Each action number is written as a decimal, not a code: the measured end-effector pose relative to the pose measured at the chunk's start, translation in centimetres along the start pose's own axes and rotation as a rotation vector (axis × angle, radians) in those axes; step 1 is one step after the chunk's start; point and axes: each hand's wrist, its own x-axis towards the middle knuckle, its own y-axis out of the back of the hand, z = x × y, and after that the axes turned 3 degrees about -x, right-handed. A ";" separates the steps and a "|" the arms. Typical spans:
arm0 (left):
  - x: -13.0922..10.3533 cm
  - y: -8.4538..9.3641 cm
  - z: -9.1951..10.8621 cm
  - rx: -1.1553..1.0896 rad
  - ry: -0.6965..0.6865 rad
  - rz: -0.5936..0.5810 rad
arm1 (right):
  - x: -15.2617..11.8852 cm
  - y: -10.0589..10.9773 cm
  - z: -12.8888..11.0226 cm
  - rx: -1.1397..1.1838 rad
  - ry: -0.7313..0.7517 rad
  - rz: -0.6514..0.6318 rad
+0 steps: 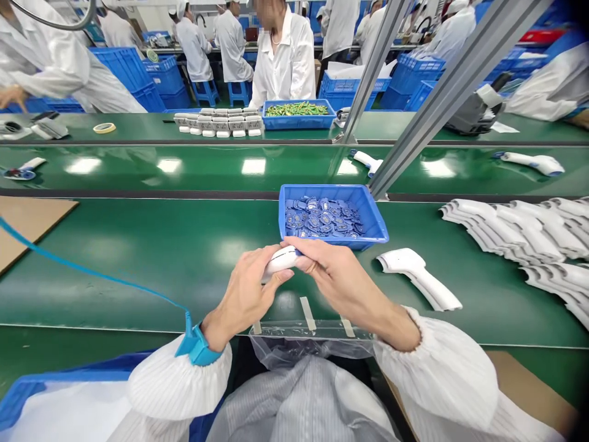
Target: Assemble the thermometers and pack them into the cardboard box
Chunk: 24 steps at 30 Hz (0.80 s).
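Between my two hands is a white plastic housing [281, 260] with a bit of blue at its right end, held just in front of a blue bin. My left hand [251, 284] wraps round its left side, thumb below. My right hand [338, 276] grips the right end, fingertips over the blue part. Small blue plastic parts [322, 218] fill the blue bin [380, 230]. On the green table, right of my right hand, lies a single white handle-shaped shell [416, 276]. My palms hide much of the held housing.
Stacked white shells [515, 230] lie at the right. A metal post [442, 98] slants up behind the bin. Strips of tape [307, 313] mark the table's front edge. A blue cord [105, 277] runs to my left wrist. Beyond the conveyor [207, 169], a person in white faces this way.
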 end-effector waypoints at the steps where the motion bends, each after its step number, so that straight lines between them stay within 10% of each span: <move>1: -0.1 -0.3 0.0 0.013 -0.037 0.006 | -0.1 -0.4 0.1 -0.056 0.043 0.021; 11: -1.1 -2.9 -0.7 0.146 -0.159 0.238 | -3.6 -2.1 2.5 -0.256 0.008 0.160; 18: -0.4 -5.5 -2.4 0.303 -0.009 0.672 | -6.2 -4.7 2.0 -0.328 -0.003 0.165; 24: 0.3 -4.0 -2.8 0.251 0.037 0.440 | -6.5 -5.7 2.1 -0.321 -0.170 0.172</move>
